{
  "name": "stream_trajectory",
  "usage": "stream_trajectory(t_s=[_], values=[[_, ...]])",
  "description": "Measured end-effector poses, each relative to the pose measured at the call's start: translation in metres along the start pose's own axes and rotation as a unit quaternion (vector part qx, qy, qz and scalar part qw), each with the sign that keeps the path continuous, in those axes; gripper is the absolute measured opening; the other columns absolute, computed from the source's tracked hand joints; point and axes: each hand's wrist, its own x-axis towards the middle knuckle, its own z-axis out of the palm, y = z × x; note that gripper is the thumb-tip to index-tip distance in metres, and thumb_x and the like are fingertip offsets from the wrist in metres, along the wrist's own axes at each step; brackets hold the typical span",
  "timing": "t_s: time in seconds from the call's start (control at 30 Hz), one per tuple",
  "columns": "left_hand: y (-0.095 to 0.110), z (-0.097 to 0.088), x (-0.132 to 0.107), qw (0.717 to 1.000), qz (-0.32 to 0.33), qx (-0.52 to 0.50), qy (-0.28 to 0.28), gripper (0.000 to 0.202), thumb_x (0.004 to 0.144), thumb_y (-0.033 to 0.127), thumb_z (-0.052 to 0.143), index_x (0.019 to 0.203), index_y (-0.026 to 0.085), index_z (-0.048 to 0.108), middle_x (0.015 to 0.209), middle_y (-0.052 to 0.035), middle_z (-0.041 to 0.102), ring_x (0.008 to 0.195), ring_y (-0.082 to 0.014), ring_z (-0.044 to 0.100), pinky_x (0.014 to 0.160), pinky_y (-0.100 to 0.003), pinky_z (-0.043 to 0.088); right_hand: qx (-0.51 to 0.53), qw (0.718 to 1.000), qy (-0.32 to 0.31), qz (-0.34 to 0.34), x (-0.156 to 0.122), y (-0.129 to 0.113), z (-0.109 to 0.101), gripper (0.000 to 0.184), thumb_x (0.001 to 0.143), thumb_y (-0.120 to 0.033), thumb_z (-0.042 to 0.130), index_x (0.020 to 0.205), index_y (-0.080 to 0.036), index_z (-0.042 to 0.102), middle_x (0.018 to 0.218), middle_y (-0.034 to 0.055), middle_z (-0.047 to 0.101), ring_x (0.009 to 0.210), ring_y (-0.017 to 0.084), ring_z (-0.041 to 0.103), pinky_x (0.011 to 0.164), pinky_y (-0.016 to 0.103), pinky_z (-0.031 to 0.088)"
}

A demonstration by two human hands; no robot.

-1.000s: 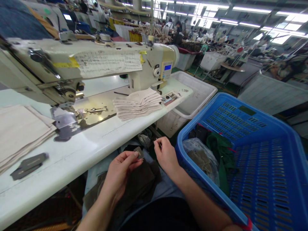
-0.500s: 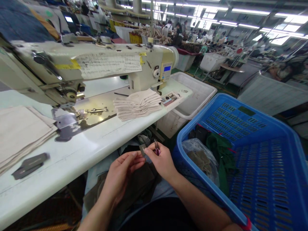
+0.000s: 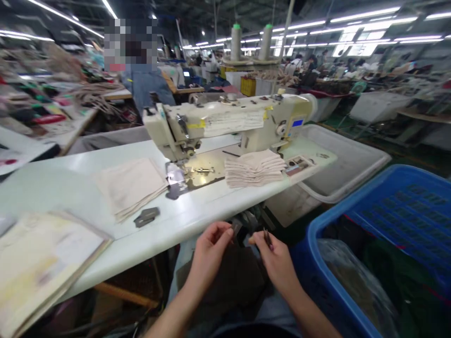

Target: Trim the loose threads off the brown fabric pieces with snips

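Over my lap, at the table's front edge, my left hand [image 3: 211,249] pinches a small dark grey label [image 3: 238,229], blurred now, between thumb and fingers. A short gap to the right, my right hand [image 3: 276,256] is closed around a small pair of thread snips [image 3: 268,238] with the dark blades pointing up. Dark brownish cloth [image 3: 225,274] lies across my lap beneath both hands. On the white table lie more dark grey labels [image 3: 147,217], beside a stack of cream fabric pieces [image 3: 132,185].
An industrial sewing machine [image 3: 225,117] stands on the white table [image 3: 190,216], with folded cream pieces [image 3: 253,168] right of its needle. A worn pad of papers [image 3: 45,263] lies front left. To the right are a blue basket [image 3: 317,230] and a white bin [image 3: 334,188]. A person [image 3: 146,80] sits beyond.
My view has swung left, bringing the paper pad and a person into sight. My hands have moved apart; the right fingers have let go of the label, which stays in the left.
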Motion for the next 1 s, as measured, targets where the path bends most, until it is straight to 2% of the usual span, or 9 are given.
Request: stream_trajectory(t_s=[0.17,0.3,0.37,0.43,0.5,0.57,0.73,0.87,1.0], values=[[0.040,-0.073,0.007,0.943,0.165,0.214,0.193,0.016,0.077,0.037,0.070,0.083,0.024,0.078,0.084,-0.0036,0.074,0.078,-0.0218,0.062,0.076,-0.028,0.046,-0.031,0.999,0.005,0.006,-0.001,0.012,-0.005,0.042,0.091,-0.057,0.060,0.074,-0.020,0.072,0.071,0.0049,0.070,0.071,0.023,0.066,0.068,0.031,0.050],[0.055,-0.120,0.018,0.858,0.175,0.402,0.267,0.025,0.086,0.040,0.059,0.089,0.022,0.077,0.083,-0.0022,0.066,0.080,-0.0205,0.058,0.088,-0.032,0.044,-0.055,0.998,-0.007,-0.008,0.000,0.011,-0.009,0.039,0.092,-0.051,0.058,0.072,-0.019,0.069,0.075,0.0055,0.072,0.073,0.022,0.066,0.070,0.030,0.049],[0.054,-0.128,0.024,0.814,0.171,0.495,0.249,0.033,0.090,0.038,0.053,0.100,0.017,0.076,0.096,-0.0047,0.067,0.092,-0.0235,0.061,0.097,-0.039,0.044,-0.091,0.996,-0.014,-0.017,0.002,0.011,-0.011,0.035,0.092,-0.047,0.057,0.072,-0.019,0.066,0.073,0.0046,0.070,0.072,0.021,0.065,0.069,0.030,0.048],[0.050,-0.124,0.026,0.780,0.215,0.511,0.292,0.038,0.090,0.039,0.052,0.109,0.014,0.074,0.107,-0.0091,0.067,0.095,-0.0259,0.062,0.098,-0.046,0.047,-0.141,0.989,-0.025,-0.027,0.004,0.012,-0.012,0.027,0.090,-0.038,0.058,0.073,-0.019,0.066,0.074,0.0036,0.068,0.073,0.021,0.064,0.070,0.029,0.047],[0.044,-0.110,0.021,0.770,0.278,0.486,0.306,0.039,0.093,0.040,0.052,0.115,0.015,0.072,0.114,-0.0111,0.068,0.089,-0.0240,0.062,0.094,-0.046,0.050,-0.188,0.980,-0.047,-0.034,0.004,0.016,-0.012,0.016,0.088,-0.029,0.060,0.079,-0.019,0.068,0.082,0.0045,0.070,0.081,0.021,0.066,0.076,0.030,0.047],[0.035,-0.092,0.012,0.787,0.334,0.450,0.259,0.032,0.093,0.039,0.055,0.104,0.017,0.074,0.103,-0.0097,0.070,0.074,-0.0195,0.059,0.080,-0.040,0.053,-0.240,0.968,-0.069,-0.028,0.003,0.021,-0.013,0.012,0.087,-0.026,0.062,0.088,-0.019,0.071,0.094,0.0068,0.072,0.089,0.022,0.068,0.080,0.031,0.047],[-0.007,-0.055,0.000,0.890,0.281,0.353,-0.062,0.025,0.093,0.036,0.056,0.091,0.023,0.076,0.088,-0.0051,0.074,0.082,-0.0205,0.070,0.076,-0.032,0.056,-0.295,0.952,-0.086,0.013,0.004,0.032,-0.011,0.013,0.086,-0.030,0.069,0.088,-0.018,0.072,0.100,0.0102,0.072,0.091,0.026,0.068,0.080,0.033,0.046],[-0.037,-0.042,-0.004,0.902,0.215,0.352,-0.126,0.026,0.092,0.037,0.055,0.096,0.023,0.077,0.097,-0.0073,0.074,0.090,-0.0235,0.072,0.085,-0.037,0.059,-0.253,0.964,-0.082,0.022,0.008,0.032,-0.010,0.008,0.082,-0.023,0.067,0.076,-0.019,0.065,0.080,0.0026,0.066,0.079,0.020,0.063,0.074,0.030,0.044],[-0.047,-0.037,-0.012,0.878,0.213,0.389,-0.179,0.048,0.084,0.039,0.070,0.130,0.024,0.065,0.129,-0.0116,0.068,0.121,-0.0299,0.064,0.107,-0.049,0.052,-0.133,0.989,-0.067,0.023,0.010,0.021,-0.012,0.017,0.086,-0.035,0.060,0.077,-0.021,0.057,0.071,-0.0028,0.057,0.067,0.015,0.055,0.065,0.027,0.041]])
